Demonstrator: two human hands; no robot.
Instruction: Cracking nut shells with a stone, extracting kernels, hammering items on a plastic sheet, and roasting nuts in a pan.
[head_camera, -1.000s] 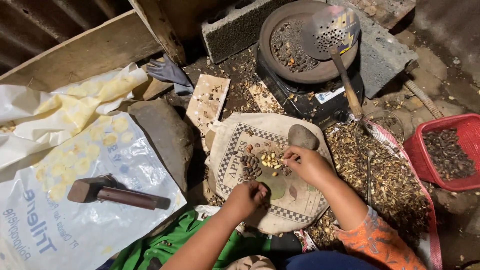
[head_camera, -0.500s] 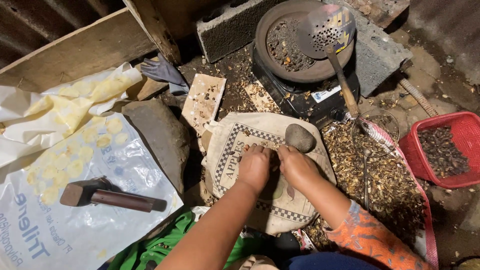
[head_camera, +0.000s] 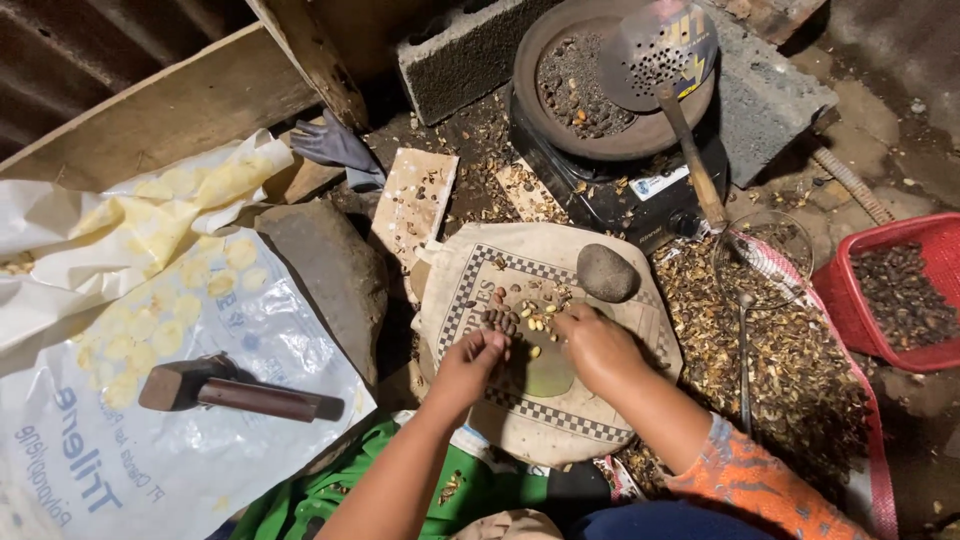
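My left hand and my right hand rest on a beige cloth with a checked border, spread over a flat stone. Between them lies a small heap of dark nuts and pale kernels. The left fingertips touch the dark nuts; I cannot tell whether they pinch one. The right hand's fingers curl at the heap's right edge, and its palm is hidden. A rounded grey stone sits on the cloth just beyond the right hand.
A dark pan of roasted nuts with a perforated ladle sits on a stove. Shell litter covers the ground on the right by a red basket. A hammer lies on white plastic sacks at left.
Both hands were pressed together over the heap half a second ago; now they have drawn apart and back toward me, uncovering the nuts and kernels.
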